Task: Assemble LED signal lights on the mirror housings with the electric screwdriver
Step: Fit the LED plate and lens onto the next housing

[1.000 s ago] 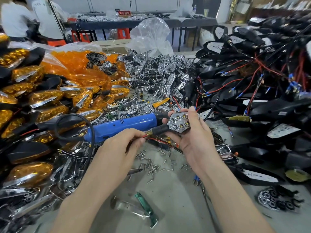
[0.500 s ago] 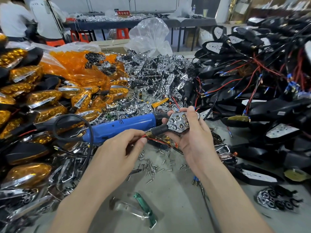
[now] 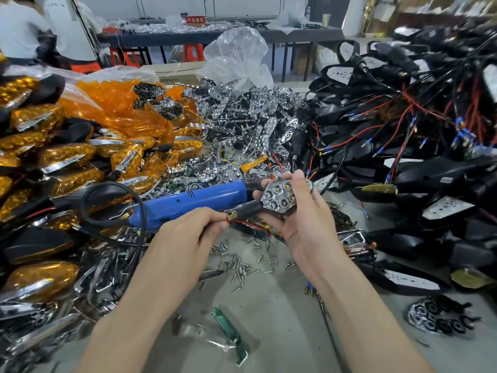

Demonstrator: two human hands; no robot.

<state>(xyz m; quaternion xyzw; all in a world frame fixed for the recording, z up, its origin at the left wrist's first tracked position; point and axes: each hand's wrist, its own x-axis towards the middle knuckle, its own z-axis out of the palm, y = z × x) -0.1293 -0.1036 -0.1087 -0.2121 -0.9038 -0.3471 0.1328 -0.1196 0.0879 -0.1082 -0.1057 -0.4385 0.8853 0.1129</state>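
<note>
Gripping the LED signal light (image 3: 277,197), right hand (image 3: 306,224), underside hidden

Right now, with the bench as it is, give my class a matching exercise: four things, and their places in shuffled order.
1 electric screwdriver
2 LED signal light
3 loose screws
4 amber lenses

A heaped at the left
B held in the right hand
C lying beyond the left hand
D strewn on the grey table

Pairs: 1-C, 2-B, 3-D, 4-A

Crumpled clear plastic bag (image 3: 236,56), red stool (image 3: 195,53), dark far table (image 3: 161,39)
</note>
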